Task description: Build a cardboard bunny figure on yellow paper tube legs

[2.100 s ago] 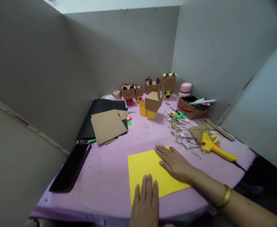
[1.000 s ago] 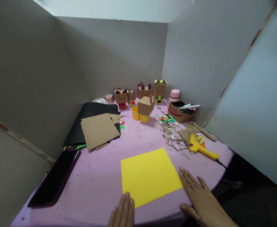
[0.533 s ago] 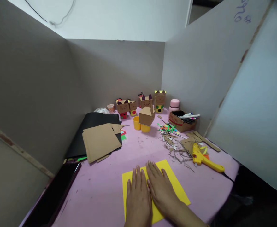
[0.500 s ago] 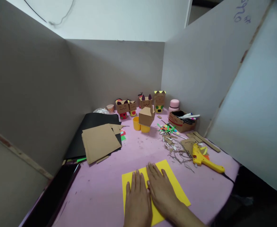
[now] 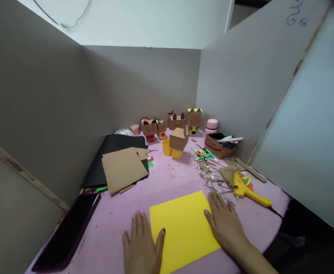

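A square yellow paper sheet point(image 5: 184, 226) lies flat on the pink table point(image 5: 172, 179) near its front edge. My left hand point(image 5: 141, 245) rests palm down at the sheet's left edge, thumb lying on the paper, fingers spread on the table. My right hand point(image 5: 226, 224) lies flat at the sheet's right edge, thumb touching the paper. Neither hand holds anything.
A yellow glue gun point(image 5: 248, 189) lies right of the sheet among cardboard scraps point(image 5: 212, 171). Brown cardboard sheets point(image 5: 123, 167) sit on black paper point(image 5: 110, 152) at left; a dark phone point(image 5: 67, 232) lies front left. Cardboard box figures point(image 5: 178, 129), yellow cups and a marker box point(image 5: 220, 144) stand at the back. Grey partitions surround the table.
Both hands have slid apart from the middle of the yellow sheet to its left and right edges. The sheet now shows uncovered.
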`<action>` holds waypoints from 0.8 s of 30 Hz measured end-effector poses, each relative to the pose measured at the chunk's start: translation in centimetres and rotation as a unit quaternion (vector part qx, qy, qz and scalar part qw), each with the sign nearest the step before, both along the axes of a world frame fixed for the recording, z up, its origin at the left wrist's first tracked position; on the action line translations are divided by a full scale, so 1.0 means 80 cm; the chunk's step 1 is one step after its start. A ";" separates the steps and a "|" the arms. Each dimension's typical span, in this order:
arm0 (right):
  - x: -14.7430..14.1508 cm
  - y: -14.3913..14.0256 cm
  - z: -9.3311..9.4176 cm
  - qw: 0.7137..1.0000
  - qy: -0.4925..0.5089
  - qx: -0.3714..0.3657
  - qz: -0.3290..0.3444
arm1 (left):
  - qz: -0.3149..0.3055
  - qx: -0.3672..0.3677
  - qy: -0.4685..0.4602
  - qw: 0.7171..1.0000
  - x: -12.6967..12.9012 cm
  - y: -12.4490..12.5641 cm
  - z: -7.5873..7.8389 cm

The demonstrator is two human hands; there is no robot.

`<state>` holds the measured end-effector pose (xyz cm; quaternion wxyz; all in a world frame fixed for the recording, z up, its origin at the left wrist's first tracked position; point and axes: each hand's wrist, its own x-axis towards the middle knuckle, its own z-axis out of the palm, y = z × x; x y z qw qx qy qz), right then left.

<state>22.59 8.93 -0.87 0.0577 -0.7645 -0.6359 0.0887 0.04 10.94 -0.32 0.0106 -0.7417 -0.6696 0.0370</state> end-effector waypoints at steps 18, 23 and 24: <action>0.027 -0.056 -0.025 0.997 -0.029 -0.016 0.068 | -0.277 0.064 -0.005 0.959 -0.046 -0.018 -0.025; 0.006 -0.057 -0.029 0.963 0.031 0.034 0.266 | -0.464 0.291 -0.058 0.835 -0.050 -0.013 -0.021; -0.002 -0.055 -0.030 0.948 0.051 0.044 0.310 | -0.475 0.302 -0.088 0.822 -0.045 -0.017 -0.016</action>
